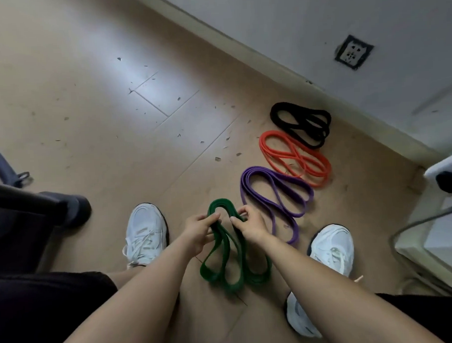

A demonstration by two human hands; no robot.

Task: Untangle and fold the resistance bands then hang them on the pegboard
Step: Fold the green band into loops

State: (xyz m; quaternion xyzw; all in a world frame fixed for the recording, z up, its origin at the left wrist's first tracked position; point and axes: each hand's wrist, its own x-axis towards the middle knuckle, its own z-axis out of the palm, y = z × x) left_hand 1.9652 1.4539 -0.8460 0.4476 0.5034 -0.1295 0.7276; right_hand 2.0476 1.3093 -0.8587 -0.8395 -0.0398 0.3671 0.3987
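1. The wide green rubber loop band (232,251) is pinched at its far end, low over the near floor, by left hand (200,230) and right hand (249,226), fingers closed.
2. Grip slackened? Dangling coils could get re-tangled.

Floor (86,73) open ahead-left. Right side blocked: purple band (275,195), orange band (294,158), black band (300,124) in row along wall (317,24). Shoes (146,234) flank hands.
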